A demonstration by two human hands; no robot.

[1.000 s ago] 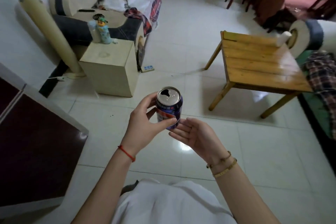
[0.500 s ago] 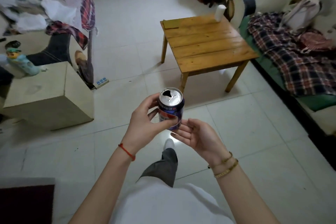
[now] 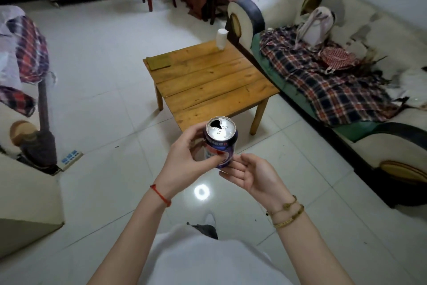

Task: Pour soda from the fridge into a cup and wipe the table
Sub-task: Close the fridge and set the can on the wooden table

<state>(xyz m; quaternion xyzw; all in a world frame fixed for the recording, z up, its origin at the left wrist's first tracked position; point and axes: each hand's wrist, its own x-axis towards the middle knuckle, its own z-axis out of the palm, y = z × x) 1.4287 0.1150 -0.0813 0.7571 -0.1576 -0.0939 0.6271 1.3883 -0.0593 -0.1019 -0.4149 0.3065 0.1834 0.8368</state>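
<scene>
An opened blue soda can (image 3: 221, 140) stands upright in my left hand (image 3: 184, 157), whose fingers and thumb wrap its side. Beside and just under the can, my right hand (image 3: 249, 176) lies palm up with fingers apart, its fingertips at the can's base. Ahead stands a low wooden table (image 3: 208, 86). On its far right corner is a white cup (image 3: 221, 39). A flat yellowish-green cloth (image 3: 160, 62) lies on the table's far left corner.
A sofa (image 3: 381, 146) with a plaid blanket (image 3: 328, 81) and bags runs along the right of the table. On the left are a cream cabinet (image 3: 25, 194) and an armchair with clothes (image 3: 25, 53). A power strip (image 3: 71, 156) lies on the tiled floor.
The view has swung right and closer to the wooden table, which now sits straight ahead. Both hands keep the same hold around the can.
</scene>
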